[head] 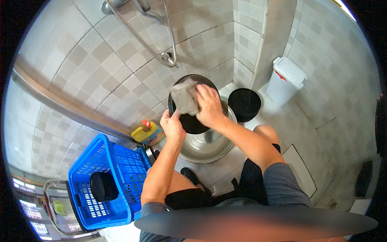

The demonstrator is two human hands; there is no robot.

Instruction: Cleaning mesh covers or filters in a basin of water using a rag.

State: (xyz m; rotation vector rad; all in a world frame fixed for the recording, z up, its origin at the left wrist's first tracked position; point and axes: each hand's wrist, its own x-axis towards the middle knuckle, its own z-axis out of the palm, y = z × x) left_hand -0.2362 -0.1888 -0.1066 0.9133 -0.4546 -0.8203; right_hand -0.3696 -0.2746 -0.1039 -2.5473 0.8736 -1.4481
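Observation:
My left hand point(173, 124) grips the near-left rim of a round black pan point(195, 124), tilted up over a wide metal basin point(208, 152) on the floor. My right hand point(209, 104) presses a grey-beige cloth point(185, 97) against the pan's inner face; the cloth is blurred. Part of the pan is hidden behind the cloth and my right hand. A greyish object point(212, 136) shows in the basin below the pan, too blurred to name. Beside the basin's right edge, several round black pans point(244, 103) seem to be stacked on the tiles.
At the left stands a blue plastic basket point(127, 181) holding a black round pan point(104, 186). A yellow jug with a red cap point(148, 133) sits by the tiled wall. A white lidded bin point(285, 80) is at the right. A shower hose point(145, 45) hangs above.

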